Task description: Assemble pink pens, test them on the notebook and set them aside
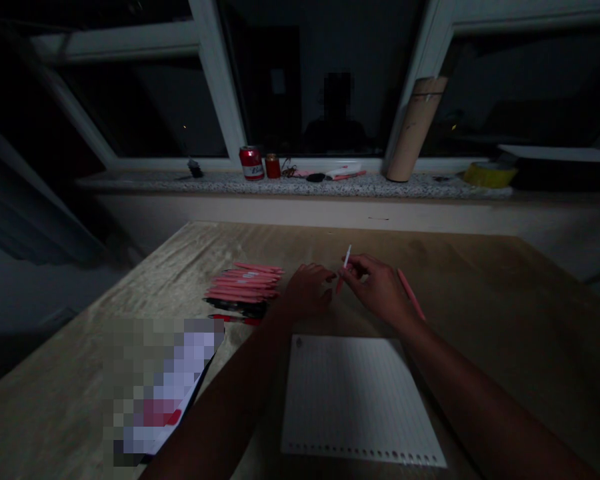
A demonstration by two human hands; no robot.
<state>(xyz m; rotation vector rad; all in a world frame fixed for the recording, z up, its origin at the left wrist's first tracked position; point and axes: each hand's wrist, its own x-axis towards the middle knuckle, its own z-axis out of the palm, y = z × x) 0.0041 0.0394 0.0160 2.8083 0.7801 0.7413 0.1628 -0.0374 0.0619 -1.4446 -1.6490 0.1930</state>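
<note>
My right hand [375,283] pinches a slim pink-and-white pen [347,257], its white end pointing up and away. Just left of it, my left hand [307,288] reaches toward the pen's lower pink part, fingers curved and thumb apart, with nothing visible between them. Beyond my right wrist a single pink pen [411,295] lies on the table. Left of my left hand there is a row of pink pens [243,283], with black pens [237,307] and a red pen [235,320] on its near side. Below both hands rests a lined sheet of notepad paper [355,400].
A phone-like device [180,393], partly blurred out, lies at left on the cloth-covered table [460,287]. On the granite windowsill [215,183] stand a red can [251,163], a small jar [273,166], a cardboard tube [416,130] and a yellow tape roll [489,175].
</note>
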